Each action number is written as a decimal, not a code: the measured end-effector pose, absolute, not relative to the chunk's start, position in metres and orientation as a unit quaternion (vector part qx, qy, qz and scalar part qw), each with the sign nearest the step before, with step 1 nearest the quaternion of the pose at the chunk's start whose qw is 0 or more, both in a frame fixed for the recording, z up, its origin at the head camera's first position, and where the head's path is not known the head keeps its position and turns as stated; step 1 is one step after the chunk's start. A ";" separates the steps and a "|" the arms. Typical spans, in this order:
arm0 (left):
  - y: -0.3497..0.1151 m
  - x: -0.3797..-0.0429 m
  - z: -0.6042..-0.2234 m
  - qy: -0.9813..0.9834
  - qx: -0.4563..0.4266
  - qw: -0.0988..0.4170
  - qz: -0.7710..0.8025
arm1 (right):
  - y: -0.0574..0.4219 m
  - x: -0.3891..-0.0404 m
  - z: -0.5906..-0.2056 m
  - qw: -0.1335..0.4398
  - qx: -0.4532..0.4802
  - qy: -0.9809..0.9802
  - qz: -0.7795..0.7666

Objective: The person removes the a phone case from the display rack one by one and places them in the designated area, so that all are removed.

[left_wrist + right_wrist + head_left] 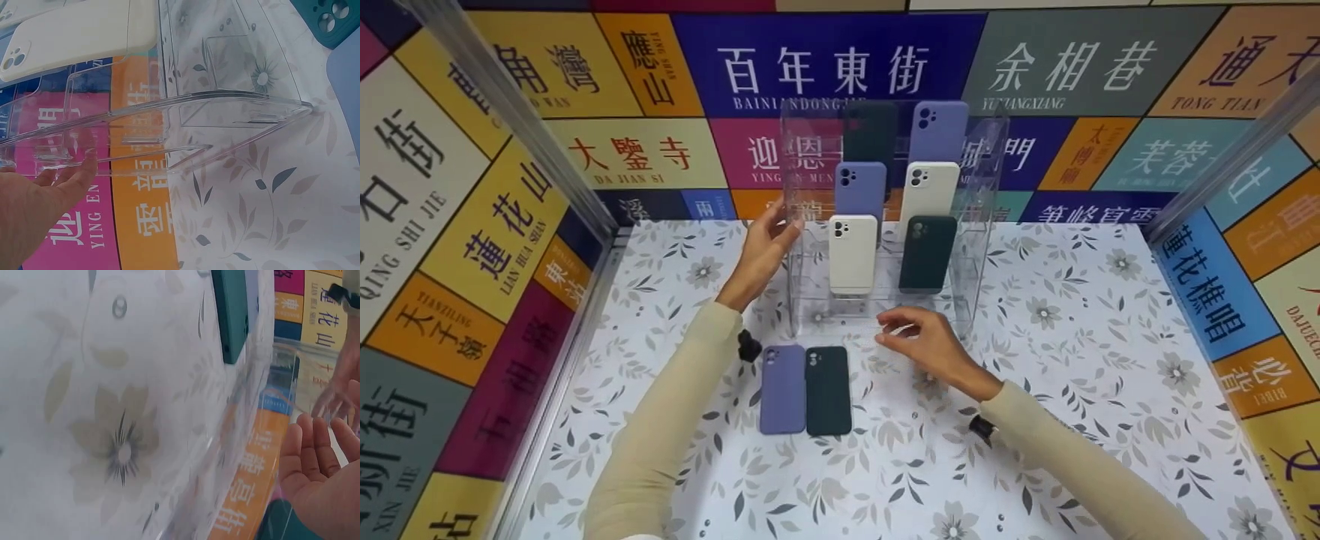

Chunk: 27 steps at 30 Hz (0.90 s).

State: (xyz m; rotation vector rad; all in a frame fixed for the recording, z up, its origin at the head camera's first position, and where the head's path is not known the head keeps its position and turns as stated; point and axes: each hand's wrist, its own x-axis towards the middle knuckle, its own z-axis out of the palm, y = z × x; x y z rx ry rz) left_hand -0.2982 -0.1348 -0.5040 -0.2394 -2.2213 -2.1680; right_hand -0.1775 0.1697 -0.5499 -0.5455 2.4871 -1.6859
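A clear tiered display stand [797, 304] holds several phone cases upright in two columns. Its front step carries a white case [852, 251] on the left and a dark green case [928, 255] on the right. My left hand [765, 244] is at the stand's left side, fingertips at the clear side panel [236, 100] in the left wrist view. In front of the stand's lower right, my right hand [934, 346] hovers with loosely bent fingers and nothing in them. Side by side before the stand lie a purple phone case [784, 390] and a dark green phone case [828, 394].
Higher steps bear a purple case [860, 184], a white case [931, 187], a dark green case [870, 135] and another purple case [940, 127]. Sign-printed panels [840, 60] rise behind and beside the floral-covered table [1072, 315]. A metal post [540, 120] borders the left.
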 end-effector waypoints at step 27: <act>-0.133 -0.298 -0.502 -0.715 -0.090 0.016 -0.693 | 0.263 -0.216 -0.496 -0.029 -0.110 0.864 -0.491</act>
